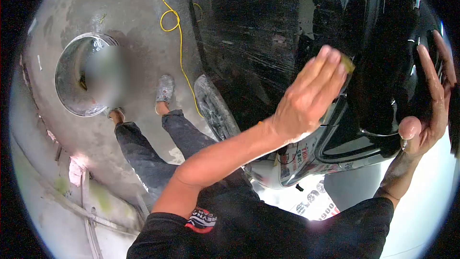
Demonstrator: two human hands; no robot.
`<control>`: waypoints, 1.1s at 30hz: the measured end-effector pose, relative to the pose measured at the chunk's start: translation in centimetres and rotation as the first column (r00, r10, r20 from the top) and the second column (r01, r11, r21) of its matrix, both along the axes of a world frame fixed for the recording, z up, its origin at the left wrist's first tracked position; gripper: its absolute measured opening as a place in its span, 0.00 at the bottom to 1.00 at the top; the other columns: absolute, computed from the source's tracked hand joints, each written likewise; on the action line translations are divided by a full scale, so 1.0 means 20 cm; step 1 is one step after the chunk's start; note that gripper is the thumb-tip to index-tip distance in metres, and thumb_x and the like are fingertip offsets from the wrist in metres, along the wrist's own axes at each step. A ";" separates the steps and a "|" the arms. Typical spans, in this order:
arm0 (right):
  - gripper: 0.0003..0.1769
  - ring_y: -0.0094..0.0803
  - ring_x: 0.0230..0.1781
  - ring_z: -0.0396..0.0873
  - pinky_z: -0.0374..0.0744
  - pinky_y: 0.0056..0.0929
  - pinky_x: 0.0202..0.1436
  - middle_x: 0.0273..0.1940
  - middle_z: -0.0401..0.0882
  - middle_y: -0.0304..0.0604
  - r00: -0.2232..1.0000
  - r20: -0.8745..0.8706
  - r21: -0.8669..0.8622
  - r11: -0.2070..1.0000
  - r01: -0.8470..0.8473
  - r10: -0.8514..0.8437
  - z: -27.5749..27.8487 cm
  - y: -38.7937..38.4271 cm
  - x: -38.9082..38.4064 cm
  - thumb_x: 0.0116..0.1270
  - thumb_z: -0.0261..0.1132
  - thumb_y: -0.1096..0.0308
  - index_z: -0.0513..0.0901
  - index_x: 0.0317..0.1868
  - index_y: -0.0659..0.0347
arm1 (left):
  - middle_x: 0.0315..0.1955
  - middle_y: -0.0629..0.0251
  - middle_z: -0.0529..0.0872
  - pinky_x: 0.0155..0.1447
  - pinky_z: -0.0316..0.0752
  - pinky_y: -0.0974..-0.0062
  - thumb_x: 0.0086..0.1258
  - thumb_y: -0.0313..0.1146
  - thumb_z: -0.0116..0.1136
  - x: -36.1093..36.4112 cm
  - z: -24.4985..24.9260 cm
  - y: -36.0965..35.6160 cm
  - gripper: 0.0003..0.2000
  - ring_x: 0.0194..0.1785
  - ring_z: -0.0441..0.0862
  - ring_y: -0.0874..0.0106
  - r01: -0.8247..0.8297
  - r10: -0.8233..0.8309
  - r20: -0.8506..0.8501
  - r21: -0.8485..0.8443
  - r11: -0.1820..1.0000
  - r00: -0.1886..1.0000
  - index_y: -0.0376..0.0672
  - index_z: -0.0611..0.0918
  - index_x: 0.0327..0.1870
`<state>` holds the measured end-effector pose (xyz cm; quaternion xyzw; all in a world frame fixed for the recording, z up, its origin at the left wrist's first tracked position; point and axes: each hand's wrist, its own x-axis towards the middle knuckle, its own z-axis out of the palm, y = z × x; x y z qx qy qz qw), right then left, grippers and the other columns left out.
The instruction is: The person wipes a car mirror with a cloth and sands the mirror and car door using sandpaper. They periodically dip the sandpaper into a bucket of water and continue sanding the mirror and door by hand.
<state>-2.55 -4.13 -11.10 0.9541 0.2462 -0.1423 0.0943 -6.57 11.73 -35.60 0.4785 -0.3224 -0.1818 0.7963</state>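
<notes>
A glossy black car body (pixel 378 62), wet in places, fills the right of the head view. My left hand (pixel 306 93) reaches across to it, fingers together and pressed over a small yellow-green pad (pixel 348 64). Only the pad's edge shows past the fingertips; the rest is hidden under the hand. Further right, my right hand (pixel 431 120) lies at the curved black panel with its fingers spread and thumb apart, holding nothing. That hand looks wet.
A round basin (pixel 61 84) stands on the wet concrete floor (pixel 129 0) at left, partly covered by a blurred patch. A yellow cord (pixel 181 52) runs across the floor beside a tyre (pixel 215 103). My feet are between basin and car. Printed lettering (pixel 302 156) shows near the car's edge.
</notes>
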 end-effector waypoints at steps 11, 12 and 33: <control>0.60 0.55 0.73 0.69 0.64 0.52 0.77 0.69 0.72 0.65 0.701 0.328 0.183 0.771 0.610 -0.633 -0.01 0.19 -0.19 0.67 0.37 0.16 0.81 0.64 0.68 | 0.77 0.41 0.64 0.82 0.59 0.56 0.64 0.09 0.54 -0.08 0.20 0.10 0.35 0.80 0.61 0.47 0.054 -0.106 -0.232 -0.221 0.974 0.967 0.33 0.68 0.77; 0.59 0.55 0.72 0.69 0.63 0.52 0.77 0.68 0.73 0.64 0.695 0.339 0.244 0.773 0.586 -0.634 -0.02 0.18 -0.20 0.68 0.38 0.17 0.82 0.63 0.68 | 0.77 0.40 0.65 0.81 0.60 0.56 0.65 0.10 0.54 -0.01 0.21 0.07 0.34 0.80 0.61 0.47 0.044 -0.083 -0.189 -0.204 0.978 0.978 0.33 0.68 0.77; 0.57 0.57 0.71 0.70 0.62 0.57 0.78 0.65 0.75 0.65 0.706 0.327 0.306 0.777 0.550 -0.628 0.00 0.17 -0.24 0.69 0.35 0.18 0.85 0.59 0.66 | 0.72 0.46 0.75 0.80 0.64 0.62 0.70 0.14 0.54 0.33 0.24 -0.08 0.26 0.77 0.70 0.54 0.061 -0.100 -0.169 -0.223 0.973 0.980 0.35 0.76 0.71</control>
